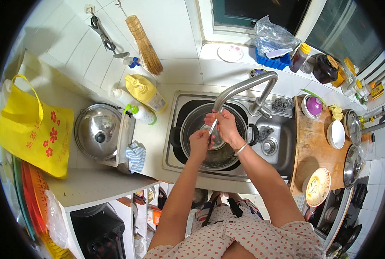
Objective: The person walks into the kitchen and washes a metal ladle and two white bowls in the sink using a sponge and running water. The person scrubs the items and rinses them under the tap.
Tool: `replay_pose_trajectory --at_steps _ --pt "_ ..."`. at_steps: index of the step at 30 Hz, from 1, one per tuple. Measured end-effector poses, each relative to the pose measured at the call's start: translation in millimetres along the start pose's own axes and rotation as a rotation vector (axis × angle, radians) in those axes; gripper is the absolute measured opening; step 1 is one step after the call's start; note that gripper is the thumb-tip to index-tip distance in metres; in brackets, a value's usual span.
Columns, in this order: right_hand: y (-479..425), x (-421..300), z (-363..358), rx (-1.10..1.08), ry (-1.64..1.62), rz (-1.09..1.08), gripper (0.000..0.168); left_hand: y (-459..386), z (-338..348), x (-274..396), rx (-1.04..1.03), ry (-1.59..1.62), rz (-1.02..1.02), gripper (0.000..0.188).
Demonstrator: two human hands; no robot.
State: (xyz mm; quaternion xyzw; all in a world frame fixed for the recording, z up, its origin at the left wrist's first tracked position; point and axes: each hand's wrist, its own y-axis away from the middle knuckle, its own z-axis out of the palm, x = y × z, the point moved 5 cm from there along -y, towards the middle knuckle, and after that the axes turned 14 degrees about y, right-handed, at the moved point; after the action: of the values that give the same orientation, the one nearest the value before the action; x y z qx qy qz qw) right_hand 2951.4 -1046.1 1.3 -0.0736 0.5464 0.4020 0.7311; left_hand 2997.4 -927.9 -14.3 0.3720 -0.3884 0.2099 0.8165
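My left hand point(199, 144) is curled over a large metal pot point(187, 118) with black side handles, its fingers around a slim silvery utensil point(213, 127). The utensil slants up toward my right hand point(228, 127), whose fingers are partly spread beside it. Whether those fingers grip it is hard to tell. Both hands are just below the spout of the curved steel faucet point(244, 84). The pot sits in the left basin of a steel sink point(170, 162). Liquid lies in the pot, and a round shiny shape shows under my hands.
Right of the pot, the smaller basin holds a drain strainer point(269, 146) and a steel scouring pad point(265, 132). A wooden board point(304, 142) bears bowls and pot lids. Yellow point(147, 92) and green-topped point(142, 114) bottles stand left, near a blue-striped cloth point(136, 157).
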Motion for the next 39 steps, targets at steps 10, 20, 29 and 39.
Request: replay_pose_trajectory --at_steps 10,20,29,39 --pt "-8.3 -35.2 -42.8 0.091 0.019 -0.066 0.031 -10.5 10.8 34.6 -0.025 0.019 0.014 0.011" --pt "58.9 -29.6 -56.3 -0.114 0.542 0.175 0.014 -38.6 25.5 5.5 0.086 -0.015 0.285 0.009" --pt "92.7 -15.7 -58.5 -0.061 0.389 0.299 0.018 -52.2 31.3 -4.4 0.129 -0.687 0.65 0.008" --pt "85.6 1.4 -52.3 -0.102 0.23 0.311 0.014 -19.7 62.5 -0.9 0.109 0.107 0.213 0.032"
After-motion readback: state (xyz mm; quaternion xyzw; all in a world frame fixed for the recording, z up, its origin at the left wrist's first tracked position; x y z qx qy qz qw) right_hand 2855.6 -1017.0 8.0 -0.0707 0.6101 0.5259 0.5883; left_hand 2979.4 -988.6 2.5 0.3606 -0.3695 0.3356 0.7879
